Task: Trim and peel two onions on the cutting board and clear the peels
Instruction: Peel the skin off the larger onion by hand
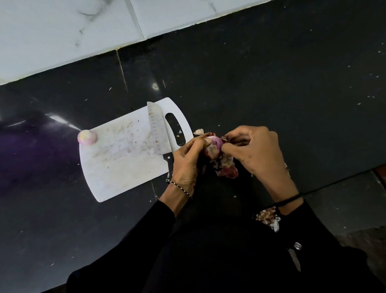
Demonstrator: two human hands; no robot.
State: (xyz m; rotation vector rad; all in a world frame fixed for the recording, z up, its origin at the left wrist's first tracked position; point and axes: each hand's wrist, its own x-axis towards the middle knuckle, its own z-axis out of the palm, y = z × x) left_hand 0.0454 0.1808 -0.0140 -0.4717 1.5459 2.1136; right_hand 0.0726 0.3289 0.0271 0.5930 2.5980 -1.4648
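I find the second onion (215, 144) mid-peel: left hand (186, 163) grip curled round it, right hand (255, 153) pinching loose skin (225, 139). Next, I judge: strip the rest, clear the peels (227, 170).

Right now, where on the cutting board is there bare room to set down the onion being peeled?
The cutting board is bare across its middle and near edge, between the peeled onion at its far left corner and the knife. Its right end is crowded: the knife, then the left hand, right hand and peels.
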